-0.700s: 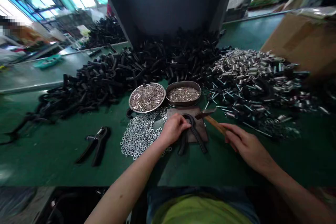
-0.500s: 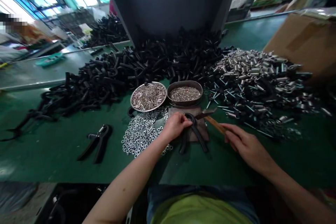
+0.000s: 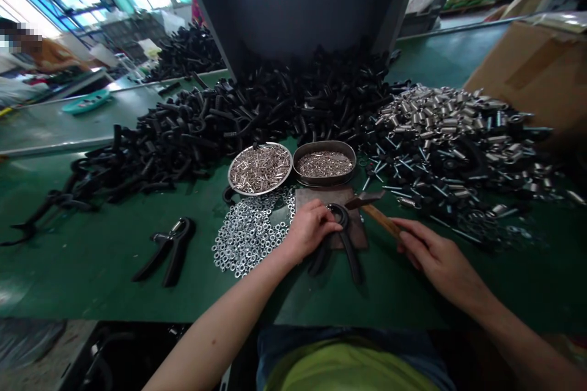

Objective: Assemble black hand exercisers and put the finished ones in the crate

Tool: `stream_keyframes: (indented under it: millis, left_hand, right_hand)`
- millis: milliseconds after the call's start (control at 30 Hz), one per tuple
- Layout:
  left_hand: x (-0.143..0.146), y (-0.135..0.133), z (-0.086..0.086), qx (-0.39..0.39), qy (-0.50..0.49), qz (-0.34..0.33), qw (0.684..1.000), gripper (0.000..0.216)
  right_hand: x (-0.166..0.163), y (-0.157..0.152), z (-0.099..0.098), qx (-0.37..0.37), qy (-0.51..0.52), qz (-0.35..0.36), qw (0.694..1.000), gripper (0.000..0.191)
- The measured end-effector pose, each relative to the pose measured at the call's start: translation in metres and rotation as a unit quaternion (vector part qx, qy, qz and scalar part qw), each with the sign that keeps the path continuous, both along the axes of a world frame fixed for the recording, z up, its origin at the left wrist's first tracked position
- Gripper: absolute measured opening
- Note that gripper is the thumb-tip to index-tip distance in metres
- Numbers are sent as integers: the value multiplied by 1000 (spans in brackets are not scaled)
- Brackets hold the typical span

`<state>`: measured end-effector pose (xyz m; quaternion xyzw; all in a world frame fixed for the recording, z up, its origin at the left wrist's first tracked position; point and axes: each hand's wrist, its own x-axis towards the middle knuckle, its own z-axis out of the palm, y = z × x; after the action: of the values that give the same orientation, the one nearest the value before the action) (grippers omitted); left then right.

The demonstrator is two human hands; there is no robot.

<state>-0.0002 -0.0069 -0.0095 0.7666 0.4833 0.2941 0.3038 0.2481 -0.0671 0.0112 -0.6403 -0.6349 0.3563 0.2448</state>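
Observation:
My left hand (image 3: pixel 312 229) is closed on the top of a black hand grip strengthener (image 3: pixel 352 253), steadying it over a flat metal plate (image 3: pixel 305 195). Its two handles point down toward me. A hammer (image 3: pixel 384 220) with a wooden handle is in my right hand (image 3: pixel 428 252), the fingers wrapped round the handle's end. The dark hammer head is just above and beside the strengthener's curved top; whether they touch I cannot tell. Another hand grip strengthener (image 3: pixel 177 252), with a spring fitted, lies on the green table (image 3: pixel 110 238) to the left.
Loose nuts (image 3: pixel 247 235) spread beside the plate. Behind are a round dish (image 3: pixel 230 180) of metal pins and an oval tin (image 3: pixel 323 181) of small metal parts. Black handles (image 3: pixel 183 134) pile up at the back, springs (image 3: pixel 440 113) at right, near a cardboard box (image 3: pixel 518 67). Another person sits far left.
My left hand and the strengthener have shifted slightly right, and its handles have swung a little. The hammer has also moved slightly right. Both grips are kept.

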Motion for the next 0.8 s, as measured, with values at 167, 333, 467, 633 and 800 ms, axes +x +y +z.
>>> stream_keyframes:
  millis: [167,333,467,633,800]
  left_hand:
    - [-1,1,4,-62,-13,17,998,16]
    - [-2,-1,4,-60,-4,10,998,16]
    - [-3,0,5,-61,1,9,998,17]
    - [0,8,17,-124,67,-10,990,19]
    - [5,11,30,-118,155,-25,981,17]
  right_hand:
    - [1,-1,2,0,4,-9,1000,47]
    - [0,-1,3,8,1,-4,1000,47]
    - [0,-1,3,13,-4,-2,1000,47]
    - [-3,1,5,11,-13,3,1000,46]
    - [-4,1,6,10,-18,2,1000,46]
